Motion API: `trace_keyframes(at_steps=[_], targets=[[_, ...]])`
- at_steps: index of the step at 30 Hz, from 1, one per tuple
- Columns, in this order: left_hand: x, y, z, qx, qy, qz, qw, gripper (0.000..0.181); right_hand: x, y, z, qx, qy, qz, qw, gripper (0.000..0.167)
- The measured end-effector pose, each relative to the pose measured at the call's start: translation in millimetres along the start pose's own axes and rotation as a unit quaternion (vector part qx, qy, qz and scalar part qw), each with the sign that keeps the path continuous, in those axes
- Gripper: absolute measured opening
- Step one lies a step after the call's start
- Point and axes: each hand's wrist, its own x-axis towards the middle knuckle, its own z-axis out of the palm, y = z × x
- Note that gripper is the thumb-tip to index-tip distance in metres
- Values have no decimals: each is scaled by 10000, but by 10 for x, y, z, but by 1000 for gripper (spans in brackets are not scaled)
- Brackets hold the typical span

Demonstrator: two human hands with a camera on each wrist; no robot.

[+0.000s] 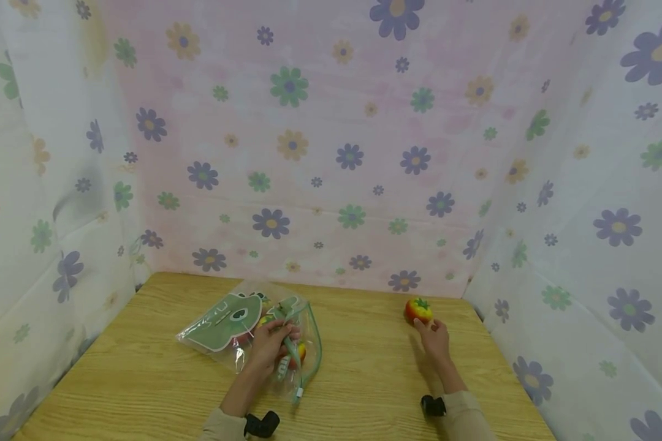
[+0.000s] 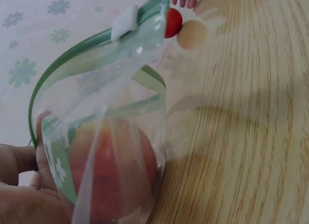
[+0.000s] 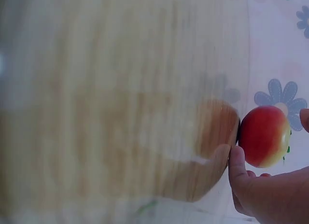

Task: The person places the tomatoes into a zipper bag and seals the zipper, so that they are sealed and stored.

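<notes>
Gripping a clear bag (image 1: 236, 324) by the green strip at its mouth, the left hand (image 1: 267, 348) curls its fingers and thumb around that part. The bag spreads mostly to the left of this hand, its far-left corner flat on the table (image 1: 358, 367), with a margin of wood between it and the table's left edge. Inside, a red-and-yellow fruit (image 1: 300, 354) sits just right of the left hand's fingers. A white slider (image 1: 300, 392) lies to the right of the left wrist, nearer the person than the fingers.

Across a wide stretch of wood, the right hand (image 1: 436, 340) reaches forward with fingers spread at a loose fruit (image 1: 419, 311), red and yellow with a green top. One fingertip comes right up to the fruit's near side, though contact is hard to tell; another stands apart from it, so the grasp is unclosed. The table's back edge runs just beyond this fruit, and a narrower strip of wood separates the right hand from the right edge.
</notes>
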Motion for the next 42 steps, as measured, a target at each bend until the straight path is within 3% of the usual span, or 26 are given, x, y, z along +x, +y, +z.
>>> trace_keyframes(at_steps=[4,10,22,35,42], targets=[[2,-10,9,-60,-71,6,10000,40,77,57,-12,-163,150,-201,9996,93],[3,-9,2,-41,-40,23,10000,43,132,21,26,-218,168,35,9996,77],[-9,-12,-1,13,4,-70,10000,43,280,111,24,-360,150,66,9992,75],[19,-28,-20,-27,-55,17,10000,45,414,56,3,-433,-22,115,9990,78],[12,-11,-1,19,34,-48,10000,39,354,-87,22,-599,-60,40,9982,71]])
